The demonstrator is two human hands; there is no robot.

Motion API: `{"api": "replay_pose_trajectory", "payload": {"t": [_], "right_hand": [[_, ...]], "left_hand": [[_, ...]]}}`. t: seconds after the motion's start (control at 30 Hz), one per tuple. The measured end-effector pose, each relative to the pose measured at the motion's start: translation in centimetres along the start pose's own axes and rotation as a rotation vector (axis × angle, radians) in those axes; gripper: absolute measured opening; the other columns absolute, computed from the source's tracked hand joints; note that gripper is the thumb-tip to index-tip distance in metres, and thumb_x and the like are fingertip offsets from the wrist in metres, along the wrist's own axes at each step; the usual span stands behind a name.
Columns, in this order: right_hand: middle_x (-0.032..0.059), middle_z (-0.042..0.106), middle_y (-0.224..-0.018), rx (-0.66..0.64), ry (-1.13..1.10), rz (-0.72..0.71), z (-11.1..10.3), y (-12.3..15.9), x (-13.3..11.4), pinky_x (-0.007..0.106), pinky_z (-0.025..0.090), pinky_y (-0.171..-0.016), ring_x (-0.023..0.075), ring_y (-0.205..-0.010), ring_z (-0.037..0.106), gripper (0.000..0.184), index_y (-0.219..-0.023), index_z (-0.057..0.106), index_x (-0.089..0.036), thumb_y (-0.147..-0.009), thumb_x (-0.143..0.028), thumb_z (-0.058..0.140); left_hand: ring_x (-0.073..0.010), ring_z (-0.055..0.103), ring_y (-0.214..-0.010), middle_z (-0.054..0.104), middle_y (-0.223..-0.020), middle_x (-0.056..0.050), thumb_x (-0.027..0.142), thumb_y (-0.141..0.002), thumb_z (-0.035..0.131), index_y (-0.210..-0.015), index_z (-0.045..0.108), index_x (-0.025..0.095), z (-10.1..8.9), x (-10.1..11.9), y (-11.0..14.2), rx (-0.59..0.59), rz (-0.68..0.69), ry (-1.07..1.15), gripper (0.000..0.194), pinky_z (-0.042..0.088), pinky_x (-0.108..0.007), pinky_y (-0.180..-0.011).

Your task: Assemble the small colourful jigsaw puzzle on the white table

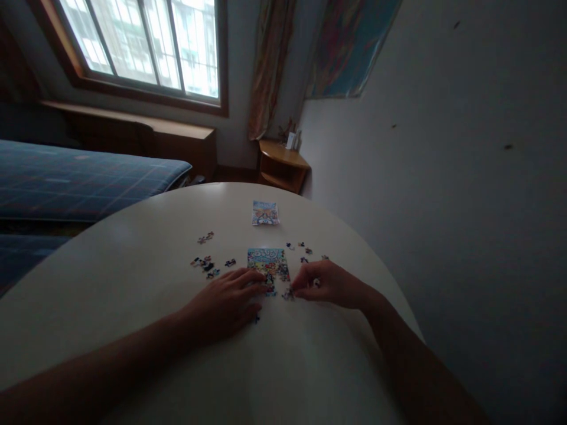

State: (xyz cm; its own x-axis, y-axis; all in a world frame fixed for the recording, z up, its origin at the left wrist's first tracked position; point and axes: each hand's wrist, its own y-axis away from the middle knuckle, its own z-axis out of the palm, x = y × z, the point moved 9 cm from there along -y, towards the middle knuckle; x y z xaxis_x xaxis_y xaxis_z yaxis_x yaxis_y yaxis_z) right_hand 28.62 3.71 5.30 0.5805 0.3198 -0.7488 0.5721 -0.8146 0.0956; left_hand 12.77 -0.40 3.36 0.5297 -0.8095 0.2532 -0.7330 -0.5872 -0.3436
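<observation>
1. Right hand (pixel 325 284): fingers curled, thumb and index fingertips drawn close together at a pale puzzle piece (pixel 288 293). Whether the piece is gripped or only touched cannot be told. Another light piece (pixel 316 283) shows against the curled fingers.
2. Left hand (pixel 233 298): open, palm down, fingers slightly spread, fingertips over the left edge of the puzzle. No held item is visible. A small dark piece (pixel 257 319) lies at its thumb.
3. Partly assembled puzzle (pixel 267 257): on the table between the hands, top rows joined, lower edge uneven.
4. Loose pieces, right group (pixel 309 251): scattered beyond the right hand.
5. Loose pieces, left group (pixel 204 263): clustered beyond the left hand; one single piece (pixel 230 262) lies nearer the puzzle.
6. Printed picture sheet (pixel 265 213): beyond the puzzle, apart from it.
7. White table (pixel 305 360): rounded far edge, with a blue plaid mattress (pixel 88 180) at left.
</observation>
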Motion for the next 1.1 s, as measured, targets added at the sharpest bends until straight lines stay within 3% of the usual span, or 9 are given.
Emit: {"api": "replay_pose_trajectory", "payload": {"t": [0.13, 0.27, 0.67, 0.83, 1.1], "right_hand": [[0.0026, 0.075, -0.079, -0.124, 0.01, 0.033, 1.3, 0.6, -0.4, 0.023, 0.048, -0.063, 0.0128, -0.068, 0.064, 0.014, -0.087, 0.075, -0.017, -0.077, -0.028, 0.075], [0.0025, 0.075, -0.081, -0.17, 0.02, 0.052, 2.0, 0.6, -0.3, 0.021, 0.048, -0.064, 0.0119, -0.069, 0.065, 0.013, -0.087, 0.075, -0.017, -0.077, -0.026, 0.076], [-0.0001, 0.068, -0.071, -0.146, 0.131, 0.046, 1.7, 0.5, -0.3, 0.02, 0.042, -0.057, 0.0104, -0.063, 0.06, 0.017, -0.083, 0.073, -0.016, -0.078, -0.032, 0.076], [-0.0016, 0.065, -0.07, -0.089, 0.169, 0.03, 1.5, 0.2, -0.6, 0.021, 0.041, -0.057, 0.01, -0.061, 0.057, 0.023, -0.091, 0.072, -0.017, -0.079, -0.036, 0.076], [0.0018, 0.068, -0.079, -0.082, 0.217, -0.094, 2.0, -0.3, -1.3, 0.022, 0.044, -0.065, 0.0106, -0.066, 0.059, 0.013, -0.092, 0.077, -0.019, -0.083, -0.027, 0.073]], "left_hand": [[-0.0255, 0.055, -0.121, 0.058, -0.133, -0.006, 0.022, -0.093, 0.054, -0.128, 0.056, 0.026, -0.3, 0.1, 0.0, 0.018, 0.002, 0.017, 0.036, 0.049, -0.048, -0.102], [-0.0255, 0.054, -0.121, 0.057, -0.133, -0.007, 0.022, -0.093, 0.054, -0.128, 0.056, 0.026, -0.4, 0.1, -0.1, 0.02, 0.002, 0.014, 0.036, 0.049, -0.047, -0.102], [-0.0263, 0.053, -0.122, 0.056, -0.135, -0.007, 0.022, -0.093, 0.053, -0.129, 0.055, 0.025, -0.2, 0.0, 0.0, 0.012, 0.01, -0.008, 0.036, 0.05, -0.047, -0.102], [-0.0262, 0.054, -0.12, 0.057, -0.133, -0.007, 0.022, -0.092, 0.054, -0.129, 0.054, 0.025, -0.3, 0.2, -0.1, 0.005, 0.011, -0.005, 0.037, 0.05, -0.048, -0.101], [-0.0261, 0.055, -0.12, 0.058, -0.133, -0.007, 0.021, -0.092, 0.055, -0.128, 0.055, 0.025, -0.3, 0.2, 0.0, 0.014, 0.017, 0.002, 0.037, 0.05, -0.047, -0.101]]}}
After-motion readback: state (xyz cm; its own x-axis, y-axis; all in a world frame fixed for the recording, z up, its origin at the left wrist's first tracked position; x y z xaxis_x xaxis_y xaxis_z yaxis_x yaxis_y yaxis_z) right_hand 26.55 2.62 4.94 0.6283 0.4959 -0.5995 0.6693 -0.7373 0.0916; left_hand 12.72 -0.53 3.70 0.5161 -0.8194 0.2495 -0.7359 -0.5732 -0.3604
